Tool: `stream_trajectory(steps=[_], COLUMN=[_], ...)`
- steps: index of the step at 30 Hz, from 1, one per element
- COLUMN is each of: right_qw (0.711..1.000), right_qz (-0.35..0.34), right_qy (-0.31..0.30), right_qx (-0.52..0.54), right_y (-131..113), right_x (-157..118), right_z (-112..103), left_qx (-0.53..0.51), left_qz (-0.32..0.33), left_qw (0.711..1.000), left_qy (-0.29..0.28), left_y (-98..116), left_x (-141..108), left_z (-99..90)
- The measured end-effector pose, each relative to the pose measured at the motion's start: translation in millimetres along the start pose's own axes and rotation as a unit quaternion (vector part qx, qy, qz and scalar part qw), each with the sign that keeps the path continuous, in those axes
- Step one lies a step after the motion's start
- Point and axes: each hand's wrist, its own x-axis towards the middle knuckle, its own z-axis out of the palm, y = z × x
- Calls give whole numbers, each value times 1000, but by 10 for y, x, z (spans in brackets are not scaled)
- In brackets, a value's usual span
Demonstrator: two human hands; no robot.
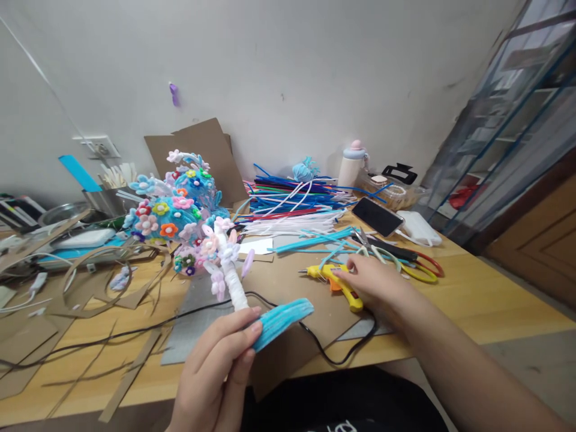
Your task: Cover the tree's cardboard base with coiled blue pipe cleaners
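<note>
- A blue fuzzy strip [285,321] is pinched between the thumb and fingers of the left hand [220,366]. It pokes out to the right of that hand.
- A white wrapped stem [234,288] with soft flowers [209,245] is seen just above the left fingers. It cannot be told whether it is held too, or joined to the strip.
- The yellow glue gun [346,288] is found at the fingertips of the right hand [378,285]. Whether it is gripped or only touched cannot be told.
- The gun's metal tip [303,272] is pointed left of the right hand. It may be hot, so bare fingers are best kept away.
- The strip should be held lightly by its end, so the fuzz is not squashed.
- The gun is best held by its handle, with the orange trigger [335,284] pressed gently.
- The black cord [335,363] is looped between the two hands; it should be kept from being tugged.
- Scissors [425,273] are left beyond the right hand, and are best not bumped.
</note>
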Motion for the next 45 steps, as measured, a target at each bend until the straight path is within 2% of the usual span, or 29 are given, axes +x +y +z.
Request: stream_trajectory(steps=[3,7,10,14,18,20,22,23,26,27,28,30,32,35,37,39,41,45], right_qw=[998,985,969,937,894,866,820,786,641,612,606,629,674,756,800,822,833,846], right_qz=[-36,-67,-70,-64,-56,-69,-91,-103,-130,-136,-142,-156,-168,-187,-240,-315,-360,-382], right_qy=[9,20,36,63,38,23,-5,-37,-186,-219,-234,-231,-206,-124,-49,14,50,68], right_qx=[54,155,235,338,442,495,565,609,733,747,747,726,689,615,547,474,417,367], right_y=[-64,-42,30,138,201,191,141,103,-38,-84,-126,-190,-235,-303,-372,-453,-524,-584], right_x=[-186,-224,-214,-311,-524,-657,-801,-875,-1086,-1148,-1204,-1296,-1363,-1425,-1444,-1450,-1450,-1456], right_z=[161,252,172,-48,-214,-236,-217,-195,-86,-40,10,113,204,262,228,153,72,-4], left_qx=[-7,-16,-11,8,-30,-44,-47,-47,-44,-40,-33,-22,-25,-46,-57,-59,-59,-59], left_qz=[-3,-14,-25,-32,-52,-59,-64,-66,-74,-76,-77,-77,-75,-82,-86,-83,-80,-71], left_qw=[1000,1000,1000,999,998,997,997,997,996,996,996,997,997,996,995,995,995,996], left_qy=[-4,0,4,24,12,6,1,-1,-4,-3,-2,-4,-6,-8,-5,-2,-1,1], left_y=[-15,-17,2,39,69,73,69,66,61,61,61,60,54,41,36,39,46,63], left_x=[3,23,67,154,203,204,198,197,204,210,215,217,205,162,129,101,82,80], left_z=[-3,-11,-8,1,-11,-20,-26,-29,-36,-38,-38,-33,-24,-11,-9,-12,-16,-14])
